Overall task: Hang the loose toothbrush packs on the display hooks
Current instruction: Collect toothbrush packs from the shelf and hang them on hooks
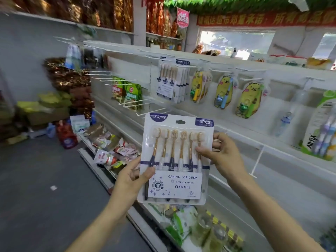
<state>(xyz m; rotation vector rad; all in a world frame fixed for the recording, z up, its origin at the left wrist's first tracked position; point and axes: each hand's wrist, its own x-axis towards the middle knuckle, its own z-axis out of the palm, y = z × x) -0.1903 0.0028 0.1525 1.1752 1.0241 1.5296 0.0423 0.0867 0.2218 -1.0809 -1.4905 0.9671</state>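
we hold one toothbrush pack (175, 159) upright in front of us, near the camera and well short of the display. our left hand (131, 178) grips its lower left edge, thumb across the front and fingers behind; our right hand (221, 156) pinches the right edge higher up, thumb on the clear blister. the hang slot (180, 122) at the top of the card is free, so this pack is not yet on any hook. farther back and a little above, a row of matching packs (172, 80) already hangs from one hook (194, 66), which we judge to be the place for ours. bare hooks (151, 110) stick out just behind the pack's top left corner too. bear-shaped kids' packs (249, 100) hang to the right. so part of the work looks done, and this pack still needs lifting and threading. whether other loose packs wait, we cannot tell.
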